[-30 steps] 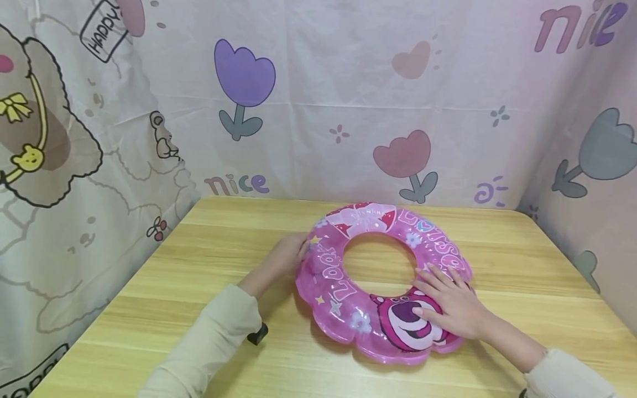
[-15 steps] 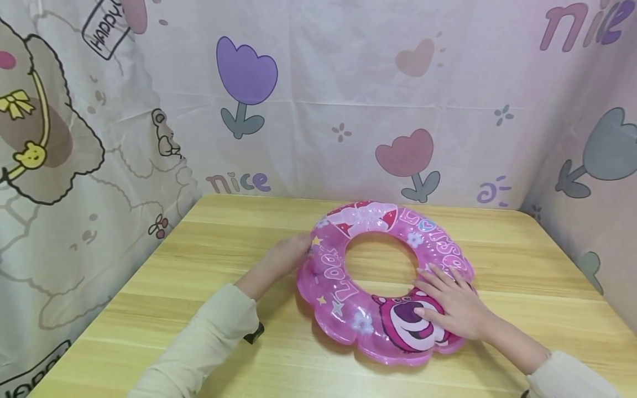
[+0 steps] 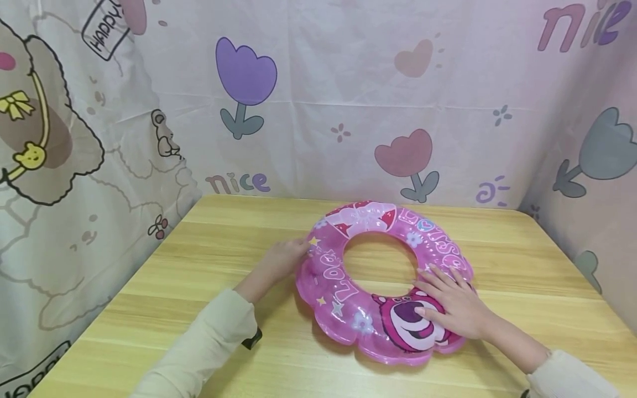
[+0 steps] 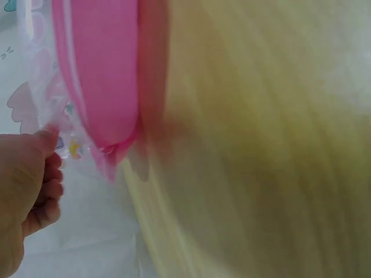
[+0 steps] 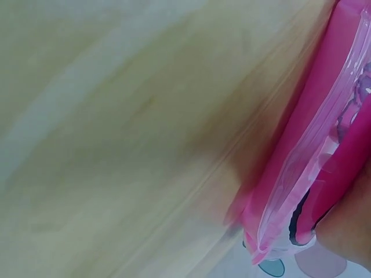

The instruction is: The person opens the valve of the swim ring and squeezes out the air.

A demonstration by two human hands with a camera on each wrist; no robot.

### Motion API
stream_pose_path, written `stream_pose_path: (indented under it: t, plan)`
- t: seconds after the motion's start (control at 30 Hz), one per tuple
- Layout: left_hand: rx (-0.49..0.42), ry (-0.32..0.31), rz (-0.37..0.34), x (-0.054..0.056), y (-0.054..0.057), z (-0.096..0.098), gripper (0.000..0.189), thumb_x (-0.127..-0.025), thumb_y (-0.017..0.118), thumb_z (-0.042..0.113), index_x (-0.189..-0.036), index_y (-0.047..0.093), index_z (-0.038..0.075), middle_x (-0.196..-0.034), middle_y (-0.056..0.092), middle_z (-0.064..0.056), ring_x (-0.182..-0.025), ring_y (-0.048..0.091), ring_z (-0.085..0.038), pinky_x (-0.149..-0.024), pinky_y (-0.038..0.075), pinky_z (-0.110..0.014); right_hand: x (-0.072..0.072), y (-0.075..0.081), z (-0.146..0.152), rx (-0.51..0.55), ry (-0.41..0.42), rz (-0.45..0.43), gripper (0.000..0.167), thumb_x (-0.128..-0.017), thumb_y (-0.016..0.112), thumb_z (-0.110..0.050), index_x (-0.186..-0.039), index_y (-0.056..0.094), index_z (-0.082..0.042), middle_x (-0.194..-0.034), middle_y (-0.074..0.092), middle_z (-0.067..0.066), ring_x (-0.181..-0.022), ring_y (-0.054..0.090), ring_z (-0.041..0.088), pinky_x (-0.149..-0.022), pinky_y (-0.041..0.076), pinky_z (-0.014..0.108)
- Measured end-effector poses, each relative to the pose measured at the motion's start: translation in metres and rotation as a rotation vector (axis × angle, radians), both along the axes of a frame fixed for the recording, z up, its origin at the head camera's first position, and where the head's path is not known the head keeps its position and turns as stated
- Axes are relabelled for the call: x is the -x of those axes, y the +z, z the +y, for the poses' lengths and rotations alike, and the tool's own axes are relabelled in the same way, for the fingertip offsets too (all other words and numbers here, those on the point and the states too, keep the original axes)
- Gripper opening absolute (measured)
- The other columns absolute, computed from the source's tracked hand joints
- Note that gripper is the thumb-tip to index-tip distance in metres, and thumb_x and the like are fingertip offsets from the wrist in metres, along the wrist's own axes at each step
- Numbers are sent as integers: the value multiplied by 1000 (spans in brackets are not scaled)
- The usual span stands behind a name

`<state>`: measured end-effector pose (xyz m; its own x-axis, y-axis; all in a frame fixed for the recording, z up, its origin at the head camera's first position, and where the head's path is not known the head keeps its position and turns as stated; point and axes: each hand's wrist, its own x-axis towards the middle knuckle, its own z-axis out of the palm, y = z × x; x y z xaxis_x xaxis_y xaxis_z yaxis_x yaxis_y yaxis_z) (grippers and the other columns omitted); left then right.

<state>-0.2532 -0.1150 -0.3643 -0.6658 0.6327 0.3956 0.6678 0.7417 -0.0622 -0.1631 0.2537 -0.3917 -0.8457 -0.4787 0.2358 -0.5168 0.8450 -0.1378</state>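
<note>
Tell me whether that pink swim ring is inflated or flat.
Inflated. The pink swim ring looks plump, its side bulging in both wrist views.

Right hand (image 3: 454,303) hides part of ring (image 3: 340,323), bit of bear print (image 3: 410,327). Black object (image 3: 252,339) partly behind left sleeve (image 3: 206,337), can't tell what. Left wrist view: ring, left hand (image 4: 24,191) cut by edges, table (image 4: 266,145) blurred. Right wrist view: right hand mostly cut off.
</note>
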Motion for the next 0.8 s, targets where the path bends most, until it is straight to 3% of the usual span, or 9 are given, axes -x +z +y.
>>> stream_pose_path:
  t: [0.17,0.23,0.37,0.47,0.6,0.8]
  plan:
    - [-49,11,81,-3,-8,4,9,-85,65,11,-86,61,3,-77,67,-9,-53,56,-18,-48,48,-25,0,0,1,9,-3,-3,53,-85,56,-48,-127,56,-17,-140,48,12,-133,32,40,-106,17,62]
    - [-97,9,73,-5,-9,6,8,-85,64,10,-85,61,3,-73,66,-10,-52,55,-18,-47,48,-25,0,-1,1,9,0,0,53,-85,56,-48,-128,56,-17,-140,48,12,-133,32,40,-107,17,62]
    - [-247,7,-119,-6,-10,2,7,-86,64,11,-86,64,3,-73,67,-10,-61,61,-17,-56,52,-24,-1,0,0,11,2,-13,53,-85,56,-48,-128,56,-17,-140,48,12,-133,32,40,-106,18,63]
    - [-316,-34,-239,-4,-9,-5,7,-85,65,9,-81,63,4,-73,66,-7,-65,59,-13,-60,52,-20,-2,1,-1,11,-1,-17,53,-85,56,-48,-127,57,-16,-139,49,12,-133,32,40,-105,18,63]
    - [-296,-137,-273,1,-7,-14,12,-82,67,6,-73,60,6,-68,62,-4,-61,52,-8,-57,48,-16,-1,2,0,4,1,1,53,-85,57,-48,-127,57,-16,-138,50,12,-132,34,39,-105,19,63]
    - [-280,-180,-374,6,-5,-22,10,-83,66,7,-75,62,5,-69,62,-3,-62,50,-5,-59,48,-15,-2,2,-1,17,6,-21,52,-85,57,-48,-127,57,-18,-140,48,11,-133,32,39,-105,18,64]
